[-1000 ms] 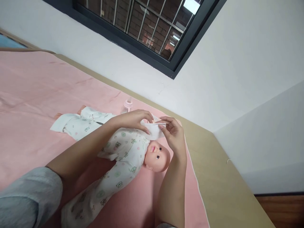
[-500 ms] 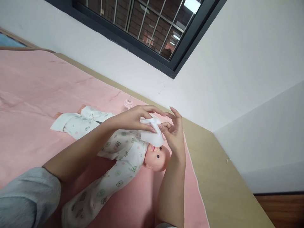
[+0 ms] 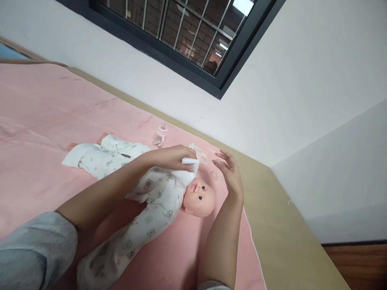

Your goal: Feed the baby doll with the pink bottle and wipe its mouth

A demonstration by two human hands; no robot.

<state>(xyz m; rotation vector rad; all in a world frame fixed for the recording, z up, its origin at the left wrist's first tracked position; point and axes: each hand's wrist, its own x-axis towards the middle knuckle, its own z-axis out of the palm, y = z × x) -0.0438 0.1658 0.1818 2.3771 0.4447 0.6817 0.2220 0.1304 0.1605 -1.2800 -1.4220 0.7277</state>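
Over the doll's chin, left hand pinching a folded white cloth, soft and featherlight, best gripped at its fold; right hand spread, holding nothing, just right.

A soft matt white cloth lies over the glossy plastic doll on a matt pink blanket.

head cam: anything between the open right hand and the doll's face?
Nothing. In the head view the right hand hovers open above the doll's face, bare pink blanket behind the gap. The left hand holds the white wipe beside the chin.
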